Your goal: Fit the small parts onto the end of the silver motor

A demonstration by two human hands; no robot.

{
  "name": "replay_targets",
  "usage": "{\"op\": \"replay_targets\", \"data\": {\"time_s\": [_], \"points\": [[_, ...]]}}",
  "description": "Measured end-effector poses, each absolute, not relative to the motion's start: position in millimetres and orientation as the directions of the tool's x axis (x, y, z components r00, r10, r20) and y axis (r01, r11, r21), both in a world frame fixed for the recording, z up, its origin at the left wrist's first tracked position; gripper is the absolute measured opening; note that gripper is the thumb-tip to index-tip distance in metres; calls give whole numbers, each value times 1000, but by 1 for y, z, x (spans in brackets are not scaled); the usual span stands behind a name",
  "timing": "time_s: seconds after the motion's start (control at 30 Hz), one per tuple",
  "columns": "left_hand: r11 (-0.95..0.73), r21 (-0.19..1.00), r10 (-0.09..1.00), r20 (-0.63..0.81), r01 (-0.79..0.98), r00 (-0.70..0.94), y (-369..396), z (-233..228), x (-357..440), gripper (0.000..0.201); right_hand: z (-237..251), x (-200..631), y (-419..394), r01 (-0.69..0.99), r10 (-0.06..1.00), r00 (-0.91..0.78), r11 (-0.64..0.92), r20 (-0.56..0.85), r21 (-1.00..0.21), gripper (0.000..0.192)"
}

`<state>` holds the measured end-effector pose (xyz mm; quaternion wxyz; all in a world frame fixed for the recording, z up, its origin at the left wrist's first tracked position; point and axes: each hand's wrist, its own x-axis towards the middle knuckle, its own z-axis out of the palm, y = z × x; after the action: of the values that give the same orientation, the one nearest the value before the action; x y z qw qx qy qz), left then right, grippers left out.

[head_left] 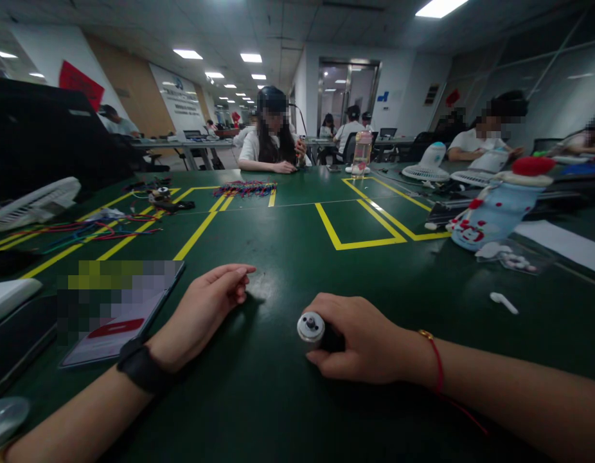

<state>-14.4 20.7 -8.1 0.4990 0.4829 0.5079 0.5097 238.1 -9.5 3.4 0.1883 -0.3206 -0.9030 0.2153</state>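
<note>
My right hand (pixel 362 337) is wrapped round a small cylindrical motor (pixel 310 326), thumb on the near side. Its silver round end, with a central shaft and small holes, faces up; my fingers cover much of its dark body. To the left, my left hand (pixel 213 302) hovers just above the green table (pixel 273 386). Its thumb and index finger come together, and the other fingers curl under. Whatever may be between these fingertips is too small to make out. Beside my left wrist lies a phone-like tablet (pixel 128 321), partly under the arm.
Coloured wires (pixel 99 228) and a wire bundle (pixel 244 188) lie farther back, among yellow tape lines (pixel 369 245). At right are a blue bottle (pixel 500 209), a white earbud (pixel 504 302) and small fans (pixel 426 164). A person (pixel 273 138) sits across the table.
</note>
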Motion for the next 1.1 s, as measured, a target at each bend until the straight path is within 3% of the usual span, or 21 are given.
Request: {"op": "replay_targets", "data": {"time_s": [0.2, 0.43, 0.57, 0.67, 0.87, 1.1], "points": [[8, 998, 999, -11, -54, -46, 17, -7, -14, 25, 4, 238, -11, 503, 665, -722, 694, 191, -516, 28], [-1, 999, 1000, 2, 51, -20, 13, -5, -12, 23, 6, 238, -12, 501, 666, -720, 694, 196, -517, 29], [-125, 946, 962, 42, 300, 269, -2, 3, -3, 45, 5, 239, -12, 504, 666, -716, 700, 208, -506, 29], [-249, 898, 882, 55, 364, 469, -17, 9, 7, 59, 4, 239, -11, 494, 664, -712, 704, 227, -510, 29], [-401, 843, 860, 212, 359, 464, -26, 18, 30, 14, 1, 239, -10, 477, 640, -719, 738, 271, -478, 26], [-376, 878, 888, 250, 296, 385, -19, 21, 26, 9, 0, 242, -9, 490, 649, -720, 726, 245, -483, 26]]}}
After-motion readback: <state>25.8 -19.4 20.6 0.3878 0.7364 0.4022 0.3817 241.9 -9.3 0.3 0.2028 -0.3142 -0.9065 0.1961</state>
